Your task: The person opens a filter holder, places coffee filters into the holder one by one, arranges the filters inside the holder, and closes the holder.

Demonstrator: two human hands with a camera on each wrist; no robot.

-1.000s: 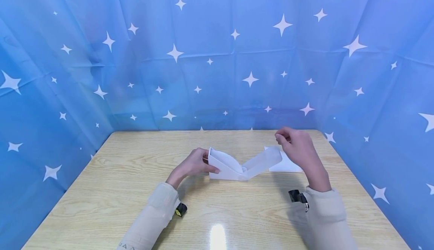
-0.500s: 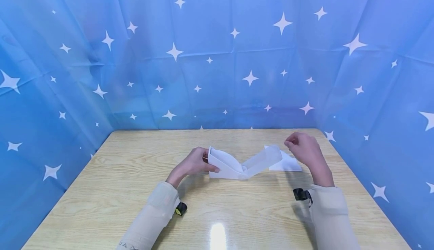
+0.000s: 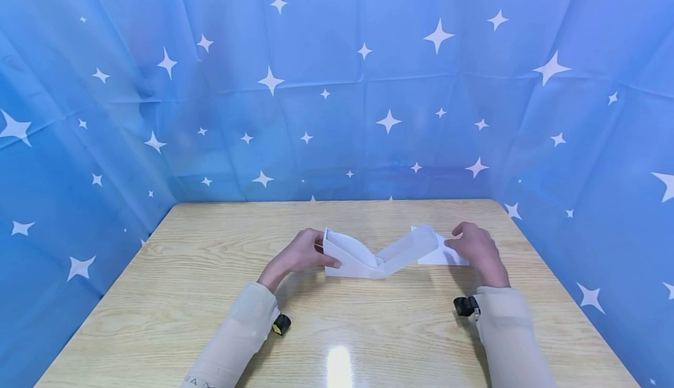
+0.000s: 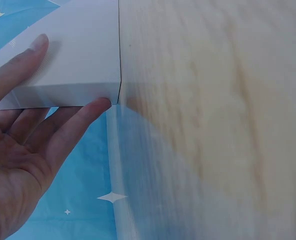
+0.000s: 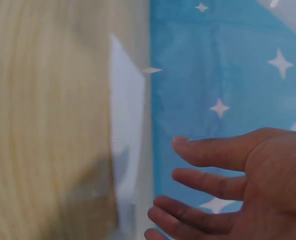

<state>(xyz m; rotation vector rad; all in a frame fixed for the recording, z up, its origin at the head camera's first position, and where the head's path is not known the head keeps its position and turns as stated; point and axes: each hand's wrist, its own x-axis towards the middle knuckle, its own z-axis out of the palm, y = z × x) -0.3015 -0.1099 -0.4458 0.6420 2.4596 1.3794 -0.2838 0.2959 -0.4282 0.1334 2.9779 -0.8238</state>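
My left hand grips the end of a white wedge-shaped box with a curved open top. In the left wrist view the thumb lies on the box's flat side, and the fingers bend against its end face. From the box's low end a translucent flap slants up to the right. My right hand hovers at the right end of a flat white sheet lying partly behind the flap. The right wrist view shows its thumb and fingers spread apart, holding nothing, beside the white sheet.
The light wooden table reaches back to a blue curtain with white stars, which also closes off both sides. A dark strap piece hangs from each cuff, the right one above the table.
My right hand has moved right and down to the white sheet's right end, and its thumb and fingers have parted. The left hand and box have stayed put.
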